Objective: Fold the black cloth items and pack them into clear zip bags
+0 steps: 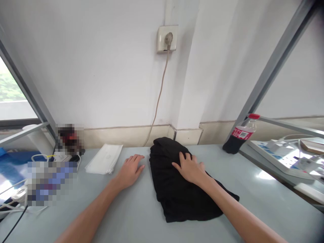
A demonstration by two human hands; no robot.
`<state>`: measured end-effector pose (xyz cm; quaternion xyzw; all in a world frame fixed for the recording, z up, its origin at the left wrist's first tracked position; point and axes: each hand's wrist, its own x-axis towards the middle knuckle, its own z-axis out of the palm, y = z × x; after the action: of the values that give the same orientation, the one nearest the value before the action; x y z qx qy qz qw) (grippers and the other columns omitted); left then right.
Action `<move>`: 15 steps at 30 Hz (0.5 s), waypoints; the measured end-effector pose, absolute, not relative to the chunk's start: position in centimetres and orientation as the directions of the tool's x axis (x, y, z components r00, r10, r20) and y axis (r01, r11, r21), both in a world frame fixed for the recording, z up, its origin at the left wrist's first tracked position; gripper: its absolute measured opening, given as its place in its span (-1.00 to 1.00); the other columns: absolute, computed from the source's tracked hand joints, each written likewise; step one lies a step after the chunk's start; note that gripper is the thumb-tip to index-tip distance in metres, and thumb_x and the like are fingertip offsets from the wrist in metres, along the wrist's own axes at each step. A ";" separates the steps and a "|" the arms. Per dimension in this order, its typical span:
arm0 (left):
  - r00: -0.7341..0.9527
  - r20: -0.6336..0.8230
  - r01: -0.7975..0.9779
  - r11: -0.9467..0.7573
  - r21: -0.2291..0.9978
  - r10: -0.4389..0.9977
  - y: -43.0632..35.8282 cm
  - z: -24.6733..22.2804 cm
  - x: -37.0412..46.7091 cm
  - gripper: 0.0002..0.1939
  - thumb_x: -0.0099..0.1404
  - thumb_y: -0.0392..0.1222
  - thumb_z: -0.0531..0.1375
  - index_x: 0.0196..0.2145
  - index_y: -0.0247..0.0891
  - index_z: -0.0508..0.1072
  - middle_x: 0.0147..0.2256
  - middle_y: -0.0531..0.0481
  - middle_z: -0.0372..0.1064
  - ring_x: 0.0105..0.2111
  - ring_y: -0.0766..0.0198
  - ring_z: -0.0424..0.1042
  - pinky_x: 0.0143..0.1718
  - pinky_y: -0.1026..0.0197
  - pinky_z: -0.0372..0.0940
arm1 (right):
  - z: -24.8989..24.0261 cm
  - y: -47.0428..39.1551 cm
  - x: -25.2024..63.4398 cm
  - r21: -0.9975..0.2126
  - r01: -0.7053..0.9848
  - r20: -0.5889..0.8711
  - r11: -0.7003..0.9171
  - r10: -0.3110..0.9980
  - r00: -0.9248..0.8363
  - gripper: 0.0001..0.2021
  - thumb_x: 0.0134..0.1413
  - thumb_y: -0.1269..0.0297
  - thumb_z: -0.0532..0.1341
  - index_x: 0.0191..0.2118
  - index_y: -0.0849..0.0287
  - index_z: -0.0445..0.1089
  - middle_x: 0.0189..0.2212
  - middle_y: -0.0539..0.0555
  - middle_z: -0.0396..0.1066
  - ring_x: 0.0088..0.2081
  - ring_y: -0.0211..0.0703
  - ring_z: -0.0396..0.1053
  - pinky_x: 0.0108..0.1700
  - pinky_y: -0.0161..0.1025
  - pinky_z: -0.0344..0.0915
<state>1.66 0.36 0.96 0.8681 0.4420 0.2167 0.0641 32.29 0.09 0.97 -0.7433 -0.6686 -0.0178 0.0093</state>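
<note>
A black cloth (pixel 174 189) lies bunched and partly folded on the grey table (pixel 131 216), its wide lower end toward me. My right hand (pixel 191 167) rests on top of the cloth with its fingers spread, pressing on it rather than gripping. To the left of the cloth, my left hand (pixel 130 170) is over the bare tabletop, fingers apart and nothing in them. A gap separates it from the cloth. Just beyond my left hand lies a stack of thin white packets (pixel 105 158).
A cola bottle (pixel 240 135) with a red cap stands at the back right. White cables (pixel 22 192) and blurred items crowd the left edge. Grey metal bars (pixel 275 64) rise on both sides. A cord (pixel 160 91) hangs from the wall socket (pixel 167 38).
</note>
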 end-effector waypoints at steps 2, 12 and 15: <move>0.535 0.321 0.716 -0.621 0.320 0.782 0.2 0.9 1.8 -0.62 0.61 -0.04 -0.05 0.28 -0.11 0.26 0.19 -0.13 0.37 0.15 0.00 0.36 0.17 -0.10 0.27 | 2.0 1.1 31.0 0.021 0.992 0.020 -0.127 0.992 0.126 -0.41 0.46 -0.02 -0.02 0.33 0.35 0.26 0.24 0.53 0.27 0.20 0.46 0.28 0.08 0.36 0.28; 0.550 0.327 0.693 -0.639 0.335 0.768 0.4 0.4 2.1 -0.58 0.60 -0.02 -0.01 0.32 -0.11 0.25 0.22 -0.16 0.38 0.23 -0.01 0.32 0.26 -0.14 0.19 | -1.5 4.6 30.5 -0.213 0.962 0.144 0.171 0.979 -0.142 -0.32 0.48 -0.10 -0.20 0.54 0.13 -0.07 0.54 0.15 -0.13 0.52 0.29 -0.19 0.47 0.33 -0.19; 0.552 0.323 0.697 -0.638 0.326 0.768 0.5 0.3 2.1 -0.59 0.59 -0.05 -0.01 0.31 -0.11 0.26 0.22 -0.16 0.38 0.23 0.00 0.32 0.25 -0.13 0.20 | -2.2 4.7 31.7 -0.252 0.948 0.157 0.195 0.975 -0.159 -0.25 0.45 -0.22 -0.23 0.55 0.09 -0.08 0.55 0.08 -0.15 0.54 0.21 -0.24 0.50 0.27 -0.25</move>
<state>2.12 0.46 0.29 0.8773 0.4177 0.2223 0.0800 31.67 4.71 -2.22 -0.6326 -0.7598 0.0474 0.1427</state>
